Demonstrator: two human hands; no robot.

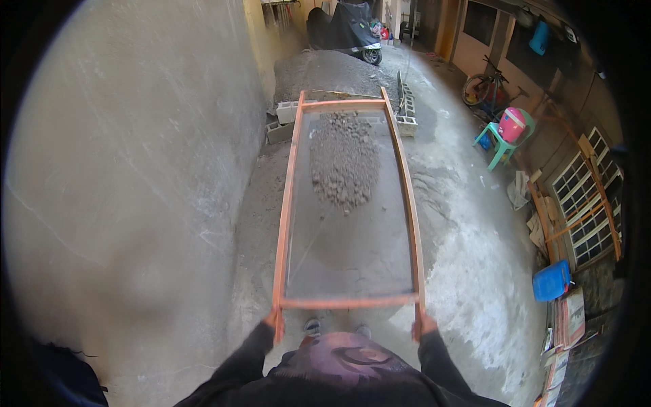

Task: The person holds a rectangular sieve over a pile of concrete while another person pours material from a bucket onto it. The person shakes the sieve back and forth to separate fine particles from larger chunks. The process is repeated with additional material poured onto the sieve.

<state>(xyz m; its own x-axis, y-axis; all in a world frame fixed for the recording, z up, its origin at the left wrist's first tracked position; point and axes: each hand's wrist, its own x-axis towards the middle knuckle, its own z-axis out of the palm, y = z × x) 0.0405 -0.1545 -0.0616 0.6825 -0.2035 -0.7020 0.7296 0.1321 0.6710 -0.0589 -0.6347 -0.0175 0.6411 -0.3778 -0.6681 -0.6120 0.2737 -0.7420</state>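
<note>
A long wooden-framed sand screen (pixel 412 203) stretches out in front of me, with fine mesh between its rails. Its near handle ends are in my hands: my left hand (pixel 273 319) is wrapped round the left one, my right hand (pixel 425 324) round the right one. Toward the far half of the mesh lies a heap of grey gravel (pixel 344 163), lumpy and coarse, with a few loose bits beside it. The far end of the frame is above or against hollow concrete blocks (pixel 287 112); I cannot tell whether it rests on them.
Beyond the frame rises a sand pile (pixel 332 70), with a covered motorcycle (pixel 342 27) behind it. A bare wall (pixel 135 169) runs along my left. On the right stand a green chair (pixel 502 144) with a pink cooler jug (pixel 512 125), a bicycle (pixel 489 88) and a blue container (pixel 552 280).
</note>
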